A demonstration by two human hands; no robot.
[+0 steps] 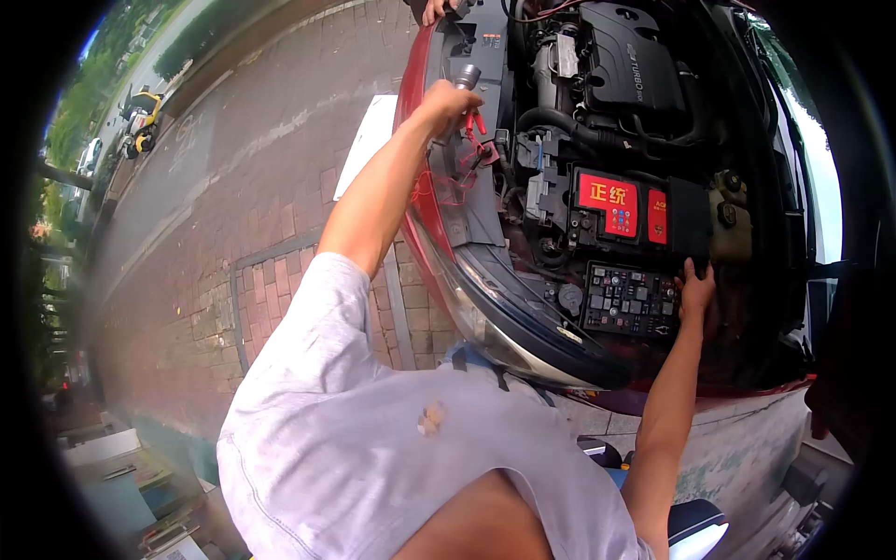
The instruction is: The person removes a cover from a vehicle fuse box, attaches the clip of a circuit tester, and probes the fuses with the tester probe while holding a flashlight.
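Observation:
My left hand (451, 101) reaches to the car's front edge, its fingers wrapped round a silver cylinder like a flashlight (469, 75). Just below those fingers are red clip-like handles (477, 122), joined to thin red wire (439, 187) that lies over the front panel. At the other side of the bay, my right hand (695, 287) touches the edge between the uncovered fuse box (630, 301) and the battery's black end (691, 217); its fingers are apart. The battery (609, 203) has red labels and sits beside the fuse box.
A black engine cover (633, 61) marked TURBO fills the upper bay. A reservoir (731, 229) with black caps stands right of the battery. At the top edge, another person's hand (437, 9) rests near the car. Brick paving (271, 289) and a yellow scooter (142, 121) lie left.

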